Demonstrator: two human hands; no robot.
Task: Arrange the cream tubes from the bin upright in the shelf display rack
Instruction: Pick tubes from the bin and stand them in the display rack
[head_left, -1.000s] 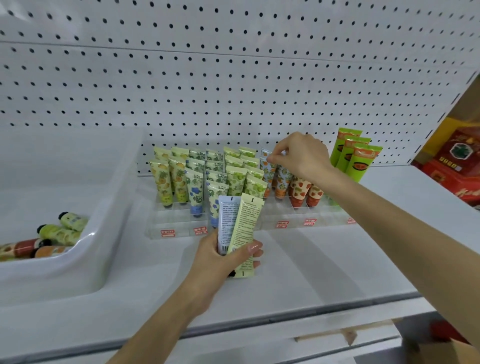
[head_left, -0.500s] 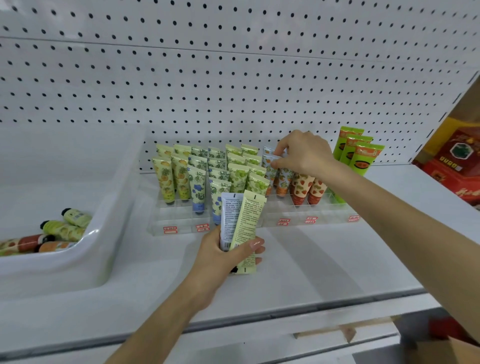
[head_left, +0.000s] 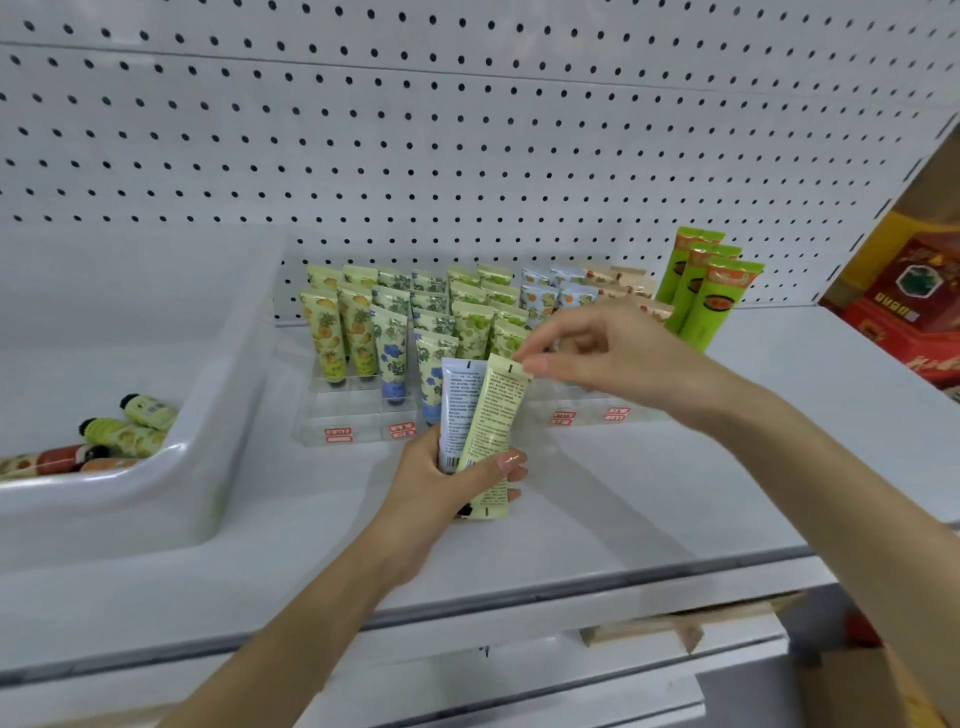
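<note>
My left hand (head_left: 441, 483) grips two cream tubes in front of the rack: a pale blue tube (head_left: 457, 410) and a yellow-green tube (head_left: 493, 415), backs facing me. My right hand (head_left: 597, 353) pinches the top corner of the yellow-green tube with thumb and forefinger. The clear display rack (head_left: 353, 415) on the shelf holds several upright tubes in rows. At left, the white bin (head_left: 156, 467) has several loose tubes (head_left: 130, 431) lying in it.
Three tall green tubes (head_left: 706, 291) stand at the rack's right end. Red and yellow boxes (head_left: 914, 306) sit at the far right. A white pegboard (head_left: 415, 130) backs the shelf, whose front edge (head_left: 571, 592) runs below my hands.
My right hand left the orange-patterned tubes in the rack and came forward and down to the yellow-green tube in my left hand. The left hand stayed put.
</note>
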